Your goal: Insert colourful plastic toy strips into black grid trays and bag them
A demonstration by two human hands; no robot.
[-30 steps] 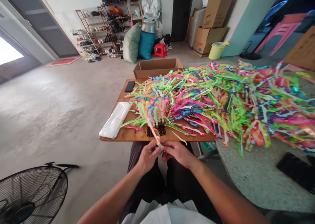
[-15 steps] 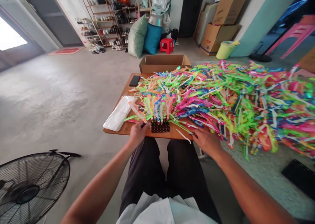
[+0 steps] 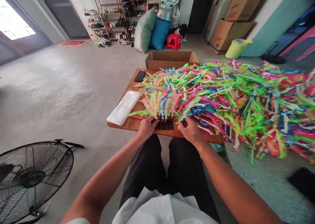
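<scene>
A huge heap of colourful plastic propeller toys covers a wooden board and the stone table to its right. Near the board's front edge lies a black perforated rack with several toys standing upright in it. My left hand rests at the rack's left edge, fingers curled at the base of the standing toys. My right hand is just right of the rack, fingers closed round a green toy drawn from the heap.
A stack of clear plastic bags and a black phone lie on the board's left. An open cardboard box stands behind. A floor fan is at lower left. A speckled stone table holds a dark object.
My hands left my lap, where they held an orange toy. The left hand carried it to the rack; the right hand reached into the heap and now sits beside the rack with a green toy.
</scene>
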